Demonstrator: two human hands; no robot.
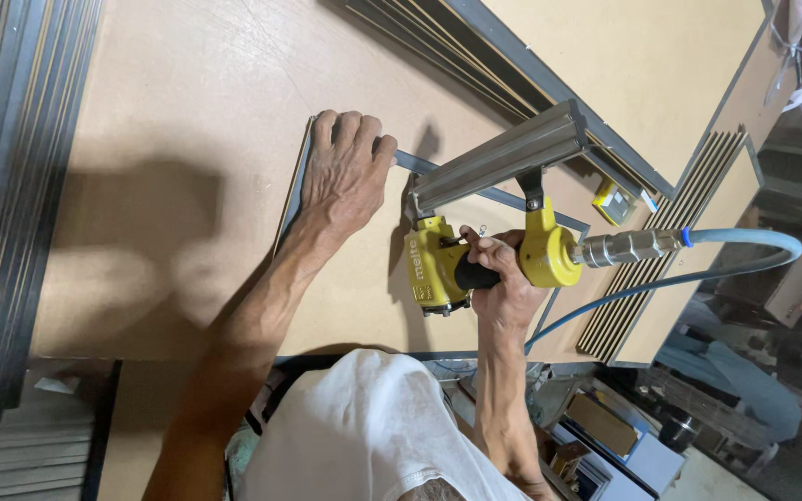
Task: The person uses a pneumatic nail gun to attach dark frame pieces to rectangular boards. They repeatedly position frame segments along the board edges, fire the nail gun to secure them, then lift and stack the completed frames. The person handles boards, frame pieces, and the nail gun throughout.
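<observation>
My right hand [498, 278] grips the black handle of a yellow pneumatic nail gun [438, 264], whose long grey magazine [503, 158] points up and to the right. The gun's nose rests on the edge of a thin grey-framed brown backing board [355, 297] lying on the workbench. My left hand [345, 172] lies flat on the far corner of that frame, fingers curled over its edge, pressing it down. A blue air hose [744, 243] runs from the metal fitting at the gun's handle off to the right.
The big brown board workbench [187, 121] spreads under everything. A stack of dark frame mouldings [11, 204] lines the left side. More frames and strips [670, 241] lie at the right, with a small yellow tape measure [613, 201]. Boxes and clutter [605, 427] sit below the bench.
</observation>
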